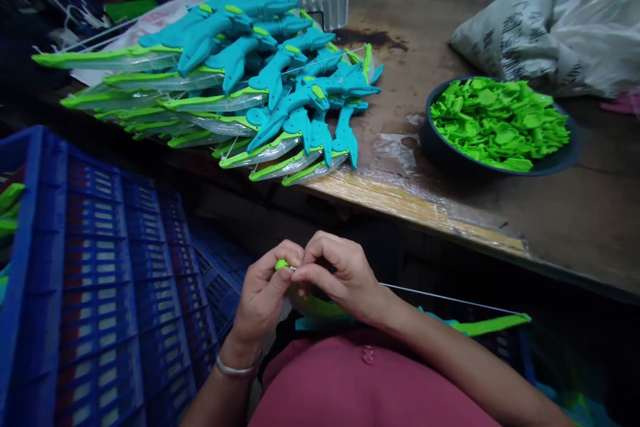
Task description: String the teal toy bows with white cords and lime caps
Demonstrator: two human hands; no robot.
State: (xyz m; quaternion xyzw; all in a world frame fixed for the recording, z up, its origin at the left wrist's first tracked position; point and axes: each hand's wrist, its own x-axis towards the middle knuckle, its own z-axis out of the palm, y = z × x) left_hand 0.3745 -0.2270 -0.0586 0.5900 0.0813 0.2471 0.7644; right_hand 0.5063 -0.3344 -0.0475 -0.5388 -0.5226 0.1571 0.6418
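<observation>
From where I stand, the toy bow (320, 308) lies low in front of the pink shirt (375, 380), partly hidden under the forearm, with its far limb (493, 325) poking out to the right. A white string (450, 295) runs back from that far end toward the fingers. At the near end, the grip of the left hand (263, 297) pinches the green tip (281, 265) between thumb and forefinger, while the right hand (347, 273) has thumb and finger pressed together on what looks like the string's end, just beside it; the exact hold there is too small to make out. I'd say this fiddly bit wants the tip held firm and the string worked with the very fingertips, its tension even so nothing slips off the far end. Beyond, on the desk (425, 57), a pile of bows (285, 80) overhangs the edge, and a dark bowl (570, 153) of green pieces (500, 123) sits near a sack (530, 40). A blue crate (43, 267) stands to the left.
</observation>
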